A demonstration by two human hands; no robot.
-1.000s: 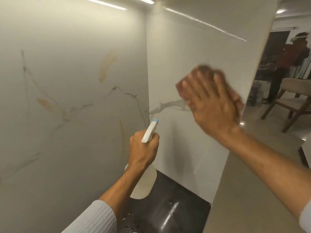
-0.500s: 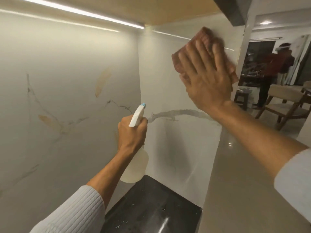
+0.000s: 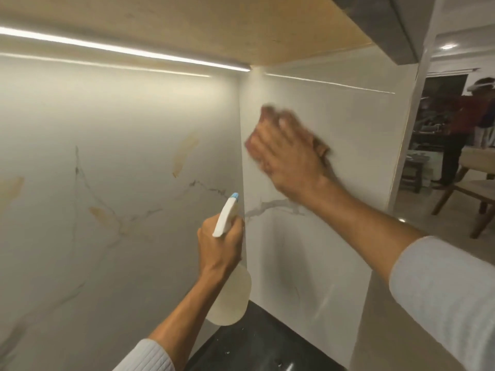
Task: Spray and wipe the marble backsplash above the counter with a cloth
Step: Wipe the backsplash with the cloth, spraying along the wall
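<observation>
The right hand (image 3: 288, 153), fingers spread flat, presses a brown cloth (image 3: 320, 148) against the marble backsplash (image 3: 334, 236). The left hand (image 3: 219, 243), arm raised, grips a spray bottle (image 3: 230, 303) above the dark tabletop (image 3: 254, 349).

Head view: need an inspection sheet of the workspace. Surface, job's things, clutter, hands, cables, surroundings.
Surface: marble backsplash, white with grey veins and tan patches; black counter below it.
Job's things: spray bottle, nozzle toward the corner; brown cloth flat on the side panel, blurred.
Clutter: pale specks on the counter; nothing else seen.
Hands: left hand grips the spray bottle's neck; right hand presses the cloth to the side panel with straight fingers.
Cables: nothing seen.
Surroundings: light strip under the cabinet; another person and a wooden chair in the room at right.
</observation>
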